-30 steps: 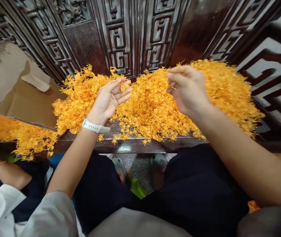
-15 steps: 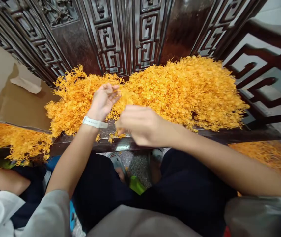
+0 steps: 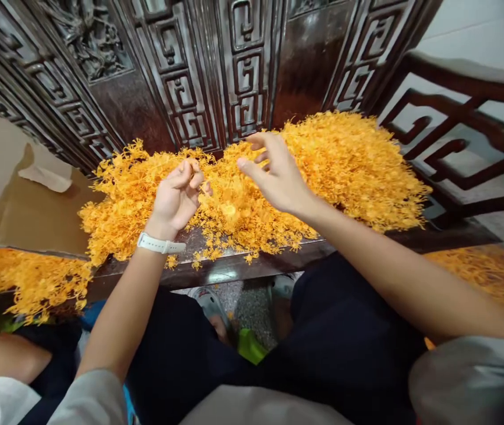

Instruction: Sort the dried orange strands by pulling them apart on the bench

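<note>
Heaped in front of me is a long pile of small orange-yellow, many-armed plastic-looking pieces (image 3: 344,171), tangled together. My left hand (image 3: 179,192), with a pale band at the wrist, is above the left part of the pile, palm turned up. Its thumb and fingertips are pinched together; whatever they hold, if anything, is too small to make out. Over the middle of the heap my right hand (image 3: 273,168) is open, thumb and fingers apart, with nothing in it. A blurred yellow piece (image 3: 229,211) shows between the two hands, below the fingers.
The pile lies on a dark wooden bench (image 3: 234,268) against a carved backrest (image 3: 216,77). An open cardboard box (image 3: 43,206) stands left, with more orange pieces (image 3: 48,283) below it. A co-worker's arm (image 3: 7,351) is at lower left. A carved armrest (image 3: 459,130) rises at right.
My right hand has gone from closed, low beside the left hand, to open, farther up and to the right over the pile. My left fingers have curled into a pinch. The view has shifted slightly.
</note>
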{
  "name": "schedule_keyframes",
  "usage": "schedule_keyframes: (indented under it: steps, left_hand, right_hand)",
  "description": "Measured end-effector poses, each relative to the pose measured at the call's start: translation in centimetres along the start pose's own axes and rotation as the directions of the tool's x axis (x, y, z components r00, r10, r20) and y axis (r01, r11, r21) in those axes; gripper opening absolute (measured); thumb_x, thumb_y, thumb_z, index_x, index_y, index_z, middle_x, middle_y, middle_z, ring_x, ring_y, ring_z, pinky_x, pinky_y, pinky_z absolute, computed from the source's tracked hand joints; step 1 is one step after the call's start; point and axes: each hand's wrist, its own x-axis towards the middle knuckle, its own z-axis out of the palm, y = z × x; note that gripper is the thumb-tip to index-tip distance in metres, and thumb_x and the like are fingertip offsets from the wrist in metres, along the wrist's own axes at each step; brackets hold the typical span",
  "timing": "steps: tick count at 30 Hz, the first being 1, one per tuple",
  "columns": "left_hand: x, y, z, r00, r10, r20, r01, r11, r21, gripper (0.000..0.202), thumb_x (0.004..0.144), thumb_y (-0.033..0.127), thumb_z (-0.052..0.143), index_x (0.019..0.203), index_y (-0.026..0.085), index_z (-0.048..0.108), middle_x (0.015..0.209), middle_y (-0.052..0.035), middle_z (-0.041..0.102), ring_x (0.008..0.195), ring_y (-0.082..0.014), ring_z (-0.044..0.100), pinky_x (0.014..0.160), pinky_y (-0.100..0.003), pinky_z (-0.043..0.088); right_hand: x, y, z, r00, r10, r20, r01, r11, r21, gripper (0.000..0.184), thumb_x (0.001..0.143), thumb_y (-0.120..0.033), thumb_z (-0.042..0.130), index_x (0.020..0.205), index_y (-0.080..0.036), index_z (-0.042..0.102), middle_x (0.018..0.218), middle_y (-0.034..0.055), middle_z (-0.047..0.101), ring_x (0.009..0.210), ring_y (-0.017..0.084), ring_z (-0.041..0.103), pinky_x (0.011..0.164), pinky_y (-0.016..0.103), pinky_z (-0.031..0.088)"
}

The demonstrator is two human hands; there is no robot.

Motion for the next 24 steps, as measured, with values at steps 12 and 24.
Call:
schedule_keyframes:
  steps: [12,24]
  left_hand:
    - [0.3,-0.7,-0.4,0.997,0.059,-0.048,-0.058,0.998,0.025,0.013,0.096,0.018,0.063,0.091,0.022,0.052,0.087,0.0006,0.059,0.053,-0.0058,0.045,0.050,-0.019,0.039]
    - [0.7,-3.4,1.1,0.945,0.328,0.014,-0.268,0.746,0.610,0.041,0.098,0.060,0.069,0.083,0.024,0.058,0.062,0.0041,0.038,0.049,-0.0104,0.035,0.045,-0.025,0.028]
  right_hand:
    - [-0.6,-0.9,0.6,0.953,-0.121,0.276,0.063,0.976,0.209,0.022,0.102,-0.033,0.063,0.115,-0.021,0.076,0.119,0.0092,0.077,0.109,0.023,0.071,0.101,0.041,0.050]
    - [1.8,2.7,-0.5,0.943,0.331,-0.038,-0.292,0.875,0.387,0.054,0.101,-0.055,0.059,0.065,-0.022,0.038,0.062,-0.0023,0.036,0.060,0.012,0.032,0.062,0.031,0.031]
